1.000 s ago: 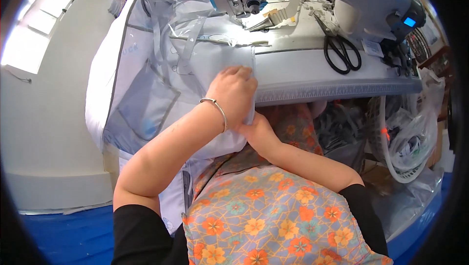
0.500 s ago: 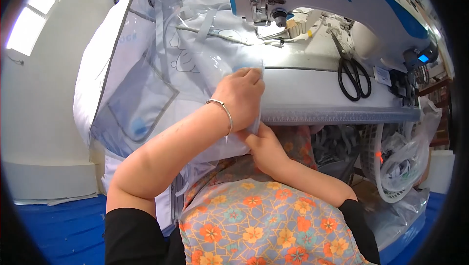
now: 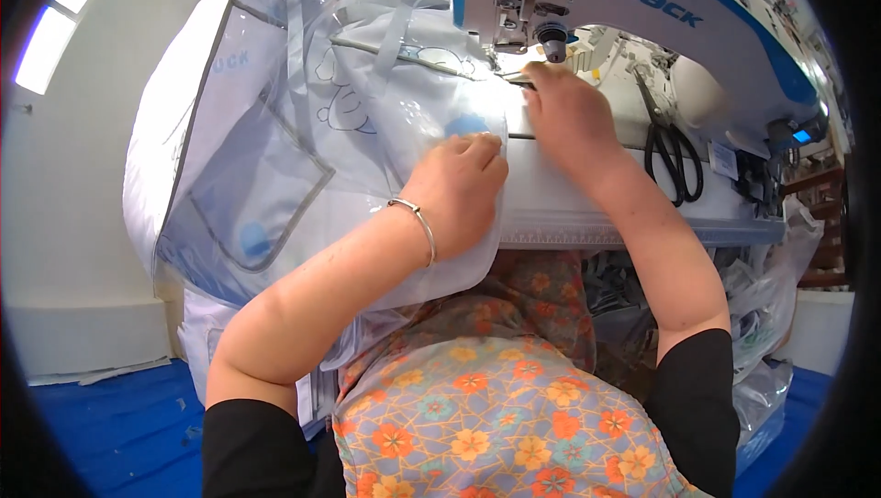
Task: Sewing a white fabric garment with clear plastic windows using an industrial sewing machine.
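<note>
Now, in the head view, the two hands worked apart: the right hand [image 3: 574,117], which half a second earlier had been low at the sheet's edge beside the other one, had come up over the table [image 3: 537,190] to just beside the presser foot area of the sewing machine [image 3: 661,2]. Its fingertips were bunched near the end of a thin gray piping strip [image 3: 404,55], though I could not tell whether they pinched it, or something else there, or nothing. Meanwhile the left hand [image 3: 459,190] stayed on the pale printed panel [image 3: 376,154] near its right edge, knuckles up, fingers drawn together; whether they pinched the layer or only pressed it down could not be made out. The panel lay to the left of the needle area, its lower right corner rounded and hanging over the table's front edge toward the floral apron [image 3: 514,415]. That change seemed to leave the left hand alone to steady the work, with the right one at the stitching spot. Black-handled scissors [image 3: 662,120] lay on the table to the right, apart from both hands.
</note>
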A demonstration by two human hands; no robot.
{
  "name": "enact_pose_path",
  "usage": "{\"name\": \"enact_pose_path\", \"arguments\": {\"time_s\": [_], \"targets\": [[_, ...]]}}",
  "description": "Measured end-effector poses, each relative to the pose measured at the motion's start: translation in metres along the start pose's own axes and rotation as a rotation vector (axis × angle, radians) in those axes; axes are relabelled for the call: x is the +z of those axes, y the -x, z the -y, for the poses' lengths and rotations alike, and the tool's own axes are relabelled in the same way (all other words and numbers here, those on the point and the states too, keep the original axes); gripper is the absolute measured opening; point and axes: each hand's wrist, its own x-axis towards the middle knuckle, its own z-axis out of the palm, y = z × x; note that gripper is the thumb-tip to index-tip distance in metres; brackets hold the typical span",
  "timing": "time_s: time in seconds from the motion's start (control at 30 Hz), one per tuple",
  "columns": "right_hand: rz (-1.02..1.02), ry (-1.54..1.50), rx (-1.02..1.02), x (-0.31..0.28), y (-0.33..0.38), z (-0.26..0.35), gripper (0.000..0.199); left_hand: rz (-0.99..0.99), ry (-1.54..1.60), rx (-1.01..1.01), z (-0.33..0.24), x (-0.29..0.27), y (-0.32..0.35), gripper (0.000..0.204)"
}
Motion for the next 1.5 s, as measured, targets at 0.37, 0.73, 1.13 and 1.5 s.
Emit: {"name": "enact_pose_path", "arguments": {"time_s": [0.37,0.73,1.13,1.5], "targets": [[-0.157,0.035,-0.123,0.025,-0.009,-0.016,0.016,0.063,0.023,-0.046,-0.002,-0.007,0.004,0.021],[-0.183,-0.025,-0.099,0.022,-0.003,-0.014,0.011,0.091,0.018,-0.07,0.002,-0.005,0.003,0.025],[-0.208,0.026,-0.189,0.025,-0.009,-0.009,0.007,0.019,0.004,-0.03,0.007,0.003,0.004,0.023],[-0.078,-0.033,-0.269,0.015,-0.008,-0.001,0.002,-0.009,-0.052,0.02,0.009,0.007,0.003,0.018]]}}
